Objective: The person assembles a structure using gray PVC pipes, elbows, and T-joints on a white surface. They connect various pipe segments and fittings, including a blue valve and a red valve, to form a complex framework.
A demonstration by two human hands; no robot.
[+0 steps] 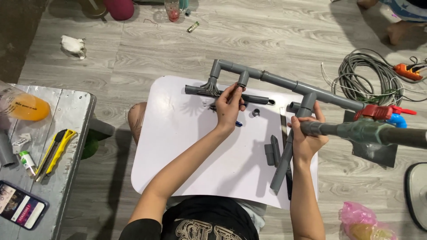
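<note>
Grey pipe assembly [284, 82] is held above the white table [178, 146], spanning between my hands. My left hand [230, 104] pinches the short downward stub at its tee, fingers closed around it, forearm reaching diagonally forward. My right hand [307, 135] grips the vertical branch pipe, fingers wrapped, forearm nearly upright.

One phone [21, 210]; one knife [54, 153]

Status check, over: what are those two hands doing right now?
Left hand gripping pipe assembly at a tee. Right hand holding its downward branch. Loose pipe offcuts on white board beneath.
</note>
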